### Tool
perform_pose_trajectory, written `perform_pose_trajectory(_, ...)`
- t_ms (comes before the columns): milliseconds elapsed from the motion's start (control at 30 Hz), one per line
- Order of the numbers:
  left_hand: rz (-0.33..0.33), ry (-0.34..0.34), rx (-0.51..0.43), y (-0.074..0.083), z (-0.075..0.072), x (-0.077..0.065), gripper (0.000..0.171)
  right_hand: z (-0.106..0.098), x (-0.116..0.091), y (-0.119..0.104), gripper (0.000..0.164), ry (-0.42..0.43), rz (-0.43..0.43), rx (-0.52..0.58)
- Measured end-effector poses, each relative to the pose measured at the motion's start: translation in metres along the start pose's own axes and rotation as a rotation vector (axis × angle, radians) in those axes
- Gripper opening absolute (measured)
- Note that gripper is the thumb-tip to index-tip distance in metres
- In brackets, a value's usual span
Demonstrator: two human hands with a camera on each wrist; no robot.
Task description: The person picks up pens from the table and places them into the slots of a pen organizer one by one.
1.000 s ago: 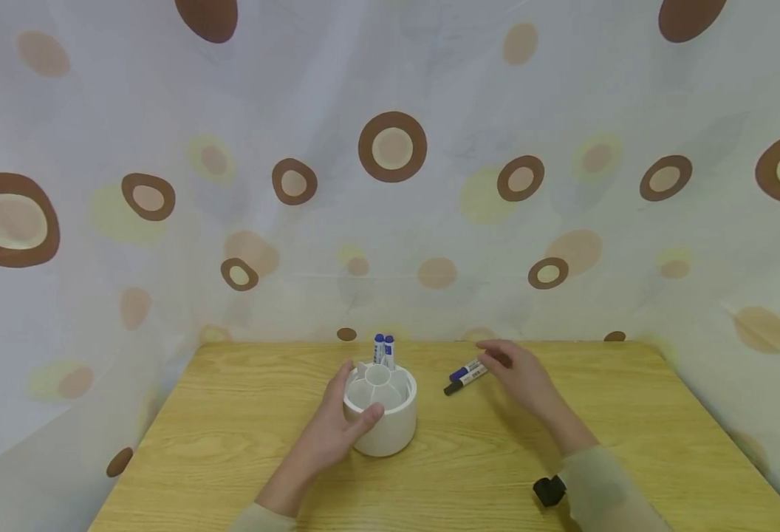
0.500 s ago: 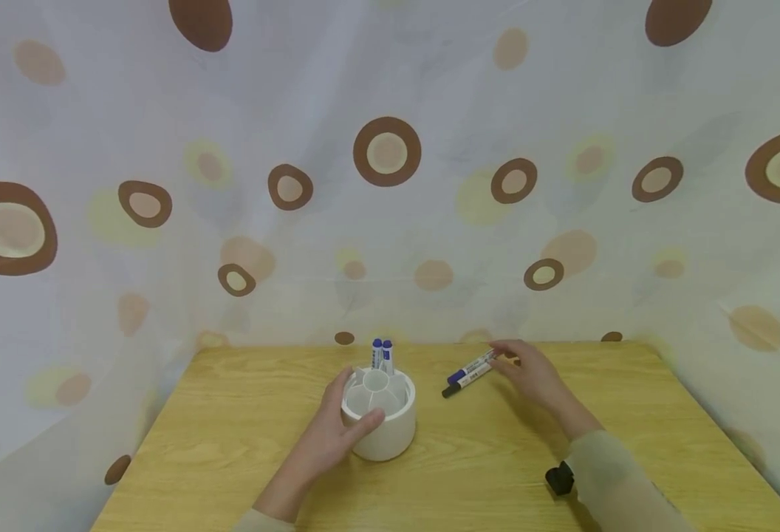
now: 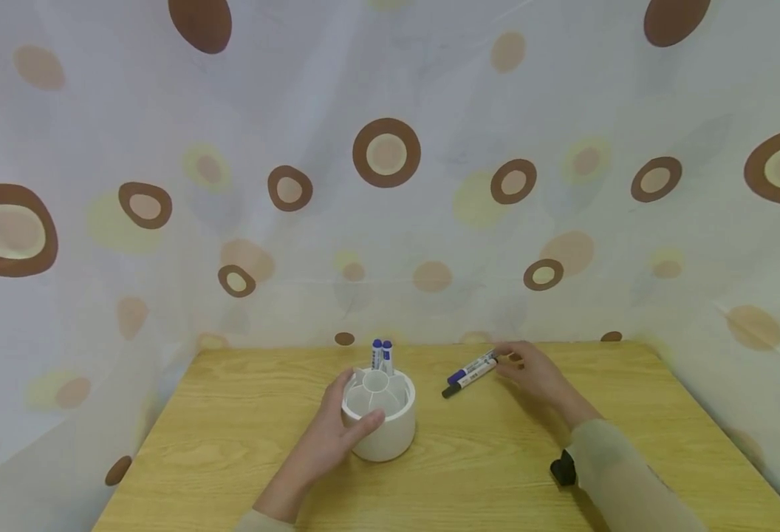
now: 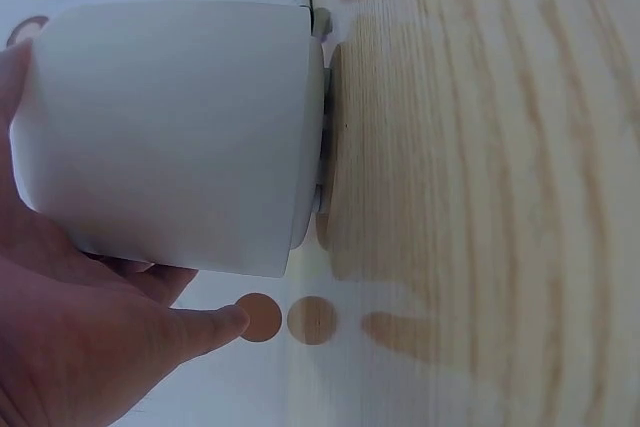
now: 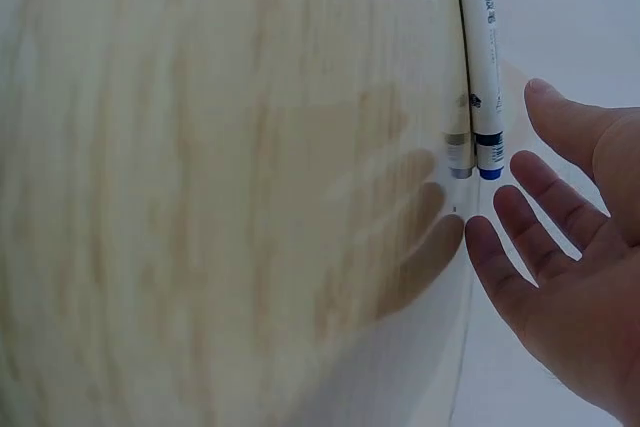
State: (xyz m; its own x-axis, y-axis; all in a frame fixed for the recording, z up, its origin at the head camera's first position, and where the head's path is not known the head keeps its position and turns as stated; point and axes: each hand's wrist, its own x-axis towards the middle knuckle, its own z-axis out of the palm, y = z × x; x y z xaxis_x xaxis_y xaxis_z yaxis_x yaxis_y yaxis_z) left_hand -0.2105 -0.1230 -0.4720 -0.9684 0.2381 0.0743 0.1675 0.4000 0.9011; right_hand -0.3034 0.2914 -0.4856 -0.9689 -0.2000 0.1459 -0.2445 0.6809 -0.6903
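Note:
My left hand (image 3: 326, 428) grips a white round pen holder (image 3: 390, 436) from the left, thumb over its near rim and fingers on its far left side. In the left wrist view the smooth wall of the pen holder (image 4: 180, 137) fills much of the frame. Two blue-capped markers (image 3: 382, 356) stand up at its back. To the right lie a blue-capped marker (image 3: 468, 369) and a black-capped marker (image 3: 470, 378), side by side. My right hand (image 3: 529, 373) hovers by their far right ends, fingers loosely spread. The right wrist view shows that hand (image 5: 580, 237) apart from a marker (image 5: 483, 57).
The wood-grain table (image 3: 244, 414) extends around the pen holder. Behind and at both sides hangs a pale curtain (image 3: 337, 229) with brown and yellow dots. A small black device (image 3: 563, 469) sits at the right sleeve (image 3: 623, 465).
My right hand has drifted a little right, off the markers' ends that it overlapped in the earlier head view. The left hand keeps its hold on the pen holder; the head view shifted slightly.

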Motion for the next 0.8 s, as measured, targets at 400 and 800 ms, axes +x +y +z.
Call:
perform_pose_trajectory(400, -0.001, 0.008, 0.002, 0.002, 0.0, 0.002, 0.107, 0.004, 0.005, 0.01, 0.031, -0.009, -0.061, -0.013)
perform_pose_trajectory(800, 0.001, 0.006, -0.01, 0.002, 0.0, 0.001, 0.106, 0.007, 0.008, 0.016, 0.019, -0.008, -0.035, -0.033)
